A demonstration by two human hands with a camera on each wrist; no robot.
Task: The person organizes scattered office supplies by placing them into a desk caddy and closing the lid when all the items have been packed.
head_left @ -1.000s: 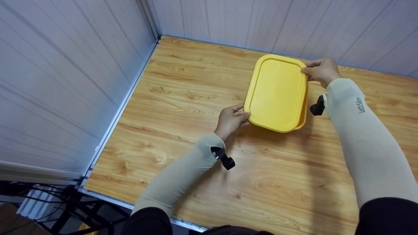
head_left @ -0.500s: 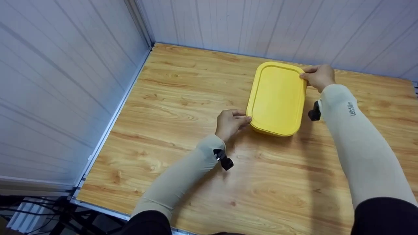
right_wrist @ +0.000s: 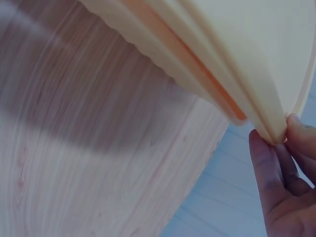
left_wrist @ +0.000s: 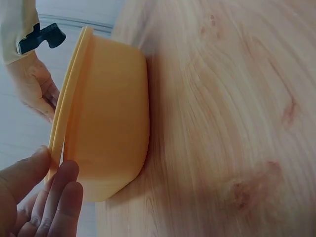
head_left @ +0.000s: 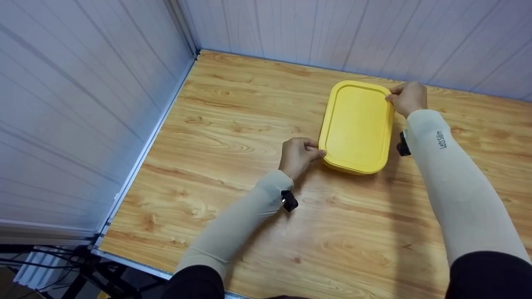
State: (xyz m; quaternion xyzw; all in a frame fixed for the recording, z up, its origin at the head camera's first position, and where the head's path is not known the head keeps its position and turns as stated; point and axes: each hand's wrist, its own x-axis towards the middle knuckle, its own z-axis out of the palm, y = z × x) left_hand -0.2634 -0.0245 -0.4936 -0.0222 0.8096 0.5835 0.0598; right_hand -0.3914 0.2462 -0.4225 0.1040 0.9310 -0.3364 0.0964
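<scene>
A yellow rectangular lid [head_left: 357, 124] with rounded corners lies over a yellow plastic container [left_wrist: 108, 108] on the wooden table. My left hand [head_left: 297, 157] pinches the lid's near left corner between thumb and fingers. At the far right corner my right hand [head_left: 410, 99] pinches the rim the same way. In the left wrist view a narrow gap shows between lid and container beside the left fingertips [left_wrist: 68, 170]. The right wrist view also shows a gap under the lid's edge, near my right fingers [right_wrist: 264, 158]. The container's inside is hidden.
White panel walls stand at the back [head_left: 291, 29] and along the left side [head_left: 83, 104] of the wooden table [head_left: 232, 124]. Below the table's near left edge are black cables and a white ridged object [head_left: 39, 265]. Both wrists carry small black cameras.
A second ago the container's right side showed beyond the lid. The lid has come down and now lines up more closely over the container. Both hands keep their grip on the corners.
</scene>
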